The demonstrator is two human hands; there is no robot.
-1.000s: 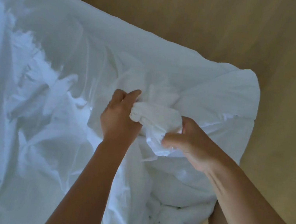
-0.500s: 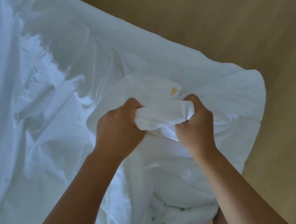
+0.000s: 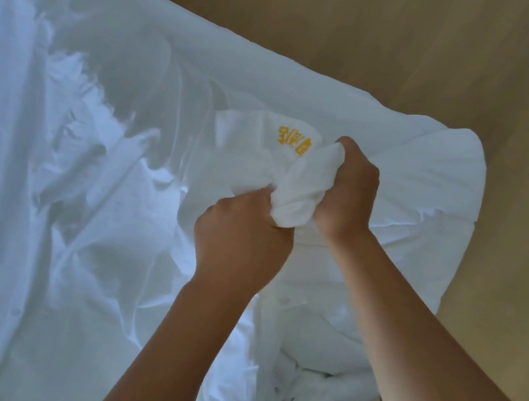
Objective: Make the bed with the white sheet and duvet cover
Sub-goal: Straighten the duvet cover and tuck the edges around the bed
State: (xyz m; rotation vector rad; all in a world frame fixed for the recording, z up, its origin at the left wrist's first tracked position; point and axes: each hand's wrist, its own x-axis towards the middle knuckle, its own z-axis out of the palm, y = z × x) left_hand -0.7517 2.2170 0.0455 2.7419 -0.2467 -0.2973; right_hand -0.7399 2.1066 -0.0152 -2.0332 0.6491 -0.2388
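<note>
White duvet cover [image 3: 84,189] lies crumpled, left hand [image 3: 242,242] and right hand [image 3: 349,193] fingers clamped on its bunched corner [image 3: 299,188]; spreading seemingly remains

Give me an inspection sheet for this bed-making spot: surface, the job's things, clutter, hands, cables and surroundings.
Surface: wholly covered by rumpled white bedding; no mattress visible.
Job's things: bunched white fabric gathered near the bedding's right corner; a yellow printed mark shows on the cloth just beyond the bunch; sheet and duvet cover cannot be told apart.
Clutter: nothing seen.
Grippers: left hand and right hand both grip the bunched white fabric, close together.
Cables: nothing seen.
Surroundings: tan wood-look floor beyond and to the right of the bedding.
</note>
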